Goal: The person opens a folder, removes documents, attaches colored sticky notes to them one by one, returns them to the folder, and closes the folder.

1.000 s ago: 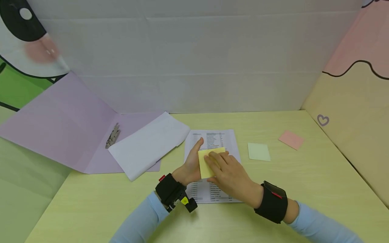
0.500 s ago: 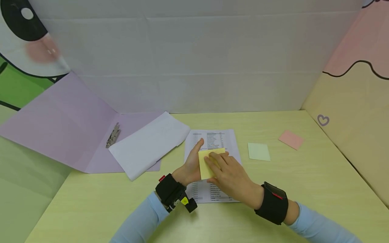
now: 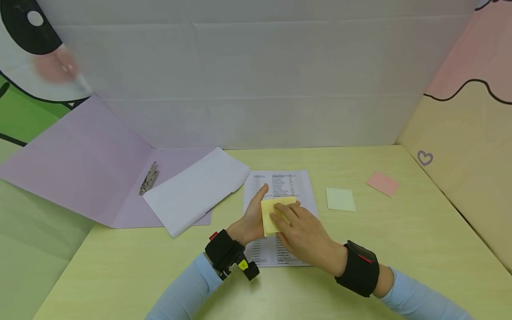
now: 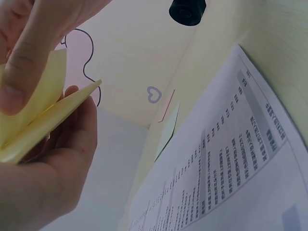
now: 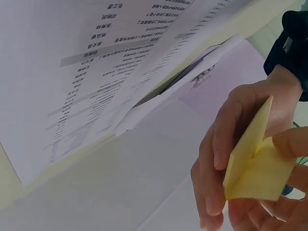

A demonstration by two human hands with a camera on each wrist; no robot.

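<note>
A yellow sticky-note pad (image 3: 269,220) sits in my left hand (image 3: 250,222), above a printed sheet (image 3: 298,182). In the left wrist view, the left fingers curl behind the pad while its top note (image 4: 55,79) stands away at an angle. My right hand (image 3: 308,233) reaches across from the right and pinches that note, its thumb (image 4: 21,72) against the yellow paper. The right wrist view also has the pad and note spread in a V, joined along one edge. The right palm is hidden from the head view.
Left of the printed sheet lies an open purple folder (image 3: 88,164) with a metal clip (image 3: 149,178) and folded white paper (image 3: 196,191) across it. A pale green note (image 3: 341,200) and a pink note (image 3: 383,184) lie on the table (image 3: 416,249) to the right.
The right fingers have shifted slightly on the pad, and the right thumb has drawn in beneath the hand. Both hands otherwise stay nearly in place, with the pad a touch lower.
</note>
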